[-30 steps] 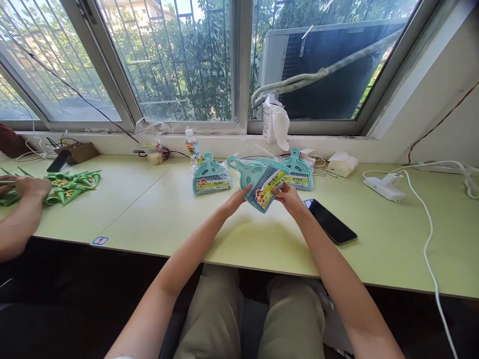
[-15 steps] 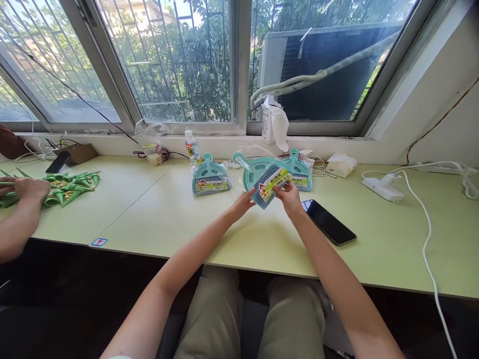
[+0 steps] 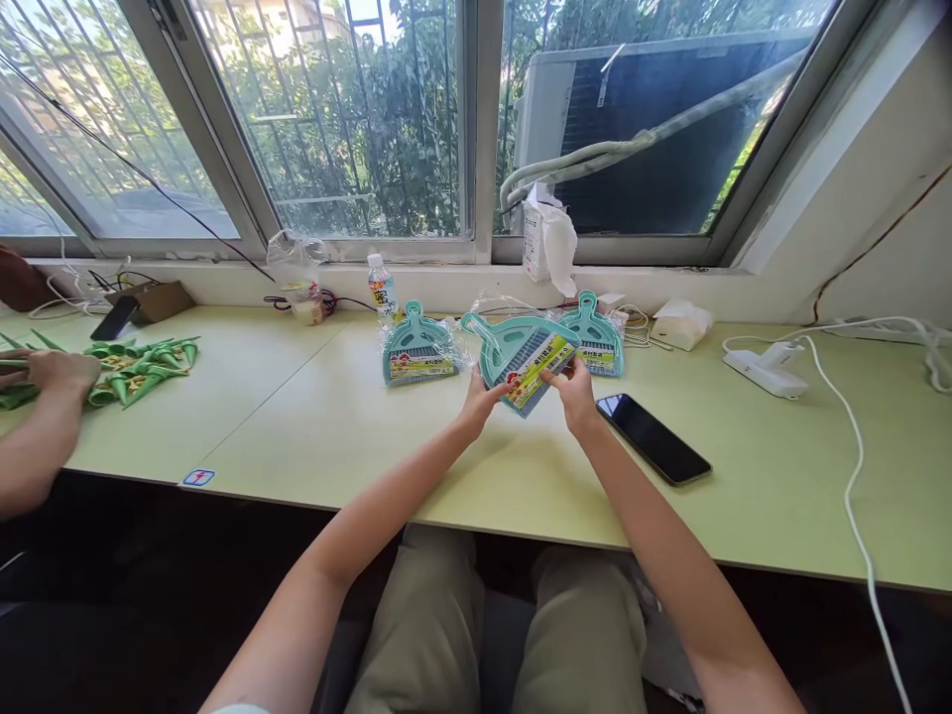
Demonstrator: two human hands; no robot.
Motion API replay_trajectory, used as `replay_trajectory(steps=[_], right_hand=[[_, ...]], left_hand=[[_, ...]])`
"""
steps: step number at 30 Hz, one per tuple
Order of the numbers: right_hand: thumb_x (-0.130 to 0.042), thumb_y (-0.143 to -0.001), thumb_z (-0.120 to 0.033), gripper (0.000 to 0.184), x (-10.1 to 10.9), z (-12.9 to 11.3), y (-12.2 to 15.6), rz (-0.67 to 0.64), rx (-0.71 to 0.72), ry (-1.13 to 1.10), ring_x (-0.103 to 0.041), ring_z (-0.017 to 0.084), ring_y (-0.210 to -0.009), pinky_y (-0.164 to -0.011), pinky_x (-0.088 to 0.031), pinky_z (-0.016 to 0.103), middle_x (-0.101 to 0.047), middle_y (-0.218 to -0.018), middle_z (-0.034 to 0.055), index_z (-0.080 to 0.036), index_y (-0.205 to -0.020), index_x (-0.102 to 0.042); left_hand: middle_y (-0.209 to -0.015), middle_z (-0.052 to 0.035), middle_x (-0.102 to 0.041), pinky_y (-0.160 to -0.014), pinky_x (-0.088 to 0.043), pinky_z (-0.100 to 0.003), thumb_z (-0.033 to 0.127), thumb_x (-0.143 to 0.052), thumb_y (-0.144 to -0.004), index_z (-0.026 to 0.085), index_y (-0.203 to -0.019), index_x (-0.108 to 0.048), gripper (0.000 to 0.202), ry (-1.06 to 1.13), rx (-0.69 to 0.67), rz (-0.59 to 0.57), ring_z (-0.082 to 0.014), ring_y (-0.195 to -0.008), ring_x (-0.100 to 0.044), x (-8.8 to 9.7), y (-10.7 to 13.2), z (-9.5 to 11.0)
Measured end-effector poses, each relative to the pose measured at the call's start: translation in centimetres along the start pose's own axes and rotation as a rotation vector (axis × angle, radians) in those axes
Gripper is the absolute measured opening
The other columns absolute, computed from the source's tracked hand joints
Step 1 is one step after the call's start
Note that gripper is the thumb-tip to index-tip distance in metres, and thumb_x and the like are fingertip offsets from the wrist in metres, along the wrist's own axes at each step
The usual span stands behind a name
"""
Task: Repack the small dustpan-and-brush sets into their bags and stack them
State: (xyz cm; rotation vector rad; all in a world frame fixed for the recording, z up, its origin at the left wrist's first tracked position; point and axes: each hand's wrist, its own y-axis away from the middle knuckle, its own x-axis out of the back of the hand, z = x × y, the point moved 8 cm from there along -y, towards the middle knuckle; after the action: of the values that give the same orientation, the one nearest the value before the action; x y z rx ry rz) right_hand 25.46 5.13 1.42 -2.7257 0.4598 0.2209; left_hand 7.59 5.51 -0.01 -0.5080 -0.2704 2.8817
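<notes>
Between my two hands is a wrapped teal dustpan and brush set point(image 3: 530, 359), tilted, with a yellow label across its bristles. My left hand point(image 3: 480, 402) grips its lower left edge, thumb on the front. On the right, my right hand point(image 3: 572, 389) pinches the lower right edge by the label. Behind it lie two more sets in clear wrap, a left dustpan set point(image 3: 420, 347) and a right dustpan set point(image 3: 595, 335), the latter partly hidden by the held one. A black smartphone point(image 3: 654, 438) rests close to my right forearm.
At the far left, another person's hand point(image 3: 63, 375) touches green folded cones point(image 3: 149, 369). Along the wall stand a drink bottle point(image 3: 382, 286), a bagged cup point(image 3: 303, 297) and a tissue pack point(image 3: 548, 238). A white power strip point(image 3: 766, 369) trails its cable over the table's right side.
My left hand has shifted up along the dustpan set's left edge, and its thumb now lies over the front. The set has turned slightly; my right hand keeps its hold.
</notes>
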Motion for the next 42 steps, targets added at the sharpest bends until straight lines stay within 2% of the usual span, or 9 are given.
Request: replay_trajectory(steps=[4,7,11,17,21,28,32,38,42], right_hand=[[-0.081,-0.053,-0.036,0.080,0.2,-0.8,0.1,0.035,0.041,-0.140,-0.058,0.020,-0.105,-0.094,-0.047,0.038,-0.060,-0.113,0.0032,-0.030,-0.121,-0.039],[-0.078,-0.059,-0.038,0.082,0.5,-1.4,0.1,0.087,0.083,-0.181,-0.058,0.017,-0.107,-0.094,-0.047,0.036,-0.058,-0.118,0.0026,-0.033,-0.125,-0.030],[-0.075,-0.062,-0.040,0.065,0.8,-1.4,0.0,0.104,0.064,-0.183,-0.058,0.017,-0.104,-0.091,-0.048,0.034,-0.059,-0.113,0.0018,-0.031,-0.114,-0.036],[-0.074,-0.057,-0.027,0.059,0.6,-0.2,0.1,0.064,-0.033,-0.224,-0.058,0.017,-0.104,-0.090,-0.049,0.035,-0.060,-0.108,-0.0003,-0.030,-0.106,-0.042],[-0.071,-0.060,-0.029,0.053,-0.2,0.2,0.3,0.014,-0.083,-0.244,-0.059,0.018,-0.105,-0.085,-0.051,0.034,-0.061,-0.108,0.0001,-0.030,-0.104,-0.043],[-0.073,-0.060,-0.032,0.047,0.5,1.6,0.8,0.150,-0.119,-0.217,-0.059,0.017,-0.100,-0.079,-0.050,0.031,-0.060,-0.102,-0.0009,-0.029,-0.097,-0.043],[-0.072,-0.062,-0.036,0.039,0.2,2.2,0.9,0.117,-0.139,-0.153,-0.061,0.016,-0.090,-0.074,-0.049,0.029,-0.062,-0.093,-0.0013,-0.027,-0.091,-0.048],[-0.075,-0.061,-0.037,0.033,-0.8,0.4,1.6,0.067,-0.111,-0.190,-0.061,0.019,-0.093,-0.085,-0.049,0.033,-0.066,-0.094,0.0021,-0.023,-0.085,-0.057],[-0.073,-0.066,-0.039,0.035,-2.2,-1.8,2.1,-0.053,-0.011,-0.190,-0.059,0.021,-0.105,-0.096,-0.046,0.037,-0.067,-0.107,0.0041,-0.023,-0.095,-0.061]], left_hand=[[-0.121,-0.0067,-0.059,-0.104,-0.038,-0.045,0.020,-0.075,-0.060,0.022,-0.127,-0.043,0.074,0.009,-0.086,-0.025,-0.0271,-0.117,-0.052,0.1,-0.2,0.6],[-0.126,-0.0065,-0.057,-0.104,-0.037,-0.046,0.021,-0.076,-0.061,0.026,-0.134,-0.037,0.083,0.057,-0.084,-0.061,-0.0275,-0.120,-0.050,-0.1,-0.3,0.5],[-0.129,-0.0075,-0.055,-0.103,-0.039,-0.047,0.024,-0.079,-0.059,0.029,-0.140,-0.028,0.096,0.090,-0.057,-0.068,-0.0276,-0.120,-0.050,-0.1,-0.3,0.0],[-0.133,-0.0085,-0.050,-0.106,-0.036,-0.044,0.021,-0.085,-0.050,0.029,-0.141,-0.026,0.109,-0.030,-0.102,0.020,-0.0277,-0.124,-0.046,1.0,-0.5,0.2],[-0.131,-0.0075,-0.051,-0.105,-0.037,-0.042,0.020,-0.084,-0.051,0.029,-0.138,-0.029,0.103,-0.045,-0.143,0.044,-0.0265,-0.122,-0.048,1.3,-0.5,0.5],[-0.135,-0.0085,-0.048,-0.106,-0.038,-0.043,0.018,-0.083,-0.052,0.028,-0.140,-0.025,0.106,0.008,-0.077,0.074,-0.0269,-0.124,-0.047,1.7,-0.7,-0.8],[-0.133,-0.0090,-0.050,-0.104,-0.039,-0.044,0.019,-0.083,-0.053,0.027,-0.140,-0.024,0.106,0.058,-0.054,0.054,-0.0275,-0.124,-0.048,1.5,-0.8,-1.0],[-0.132,-0.0072,-0.052,-0.105,-0.039,-0.043,0.019,-0.083,-0.052,0.029,-0.139,-0.026,0.104,0.053,-0.095,0.053,-0.0276,-0.126,-0.046,1.5,-0.9,-0.2],[-0.132,-0.0076,-0.052,-0.104,-0.039,-0.042,0.023,-0.083,-0.055,0.029,-0.140,-0.026,0.102,0.032,-0.120,0.041,-0.0275,-0.124,-0.047,1.3,-0.8,0.2]])
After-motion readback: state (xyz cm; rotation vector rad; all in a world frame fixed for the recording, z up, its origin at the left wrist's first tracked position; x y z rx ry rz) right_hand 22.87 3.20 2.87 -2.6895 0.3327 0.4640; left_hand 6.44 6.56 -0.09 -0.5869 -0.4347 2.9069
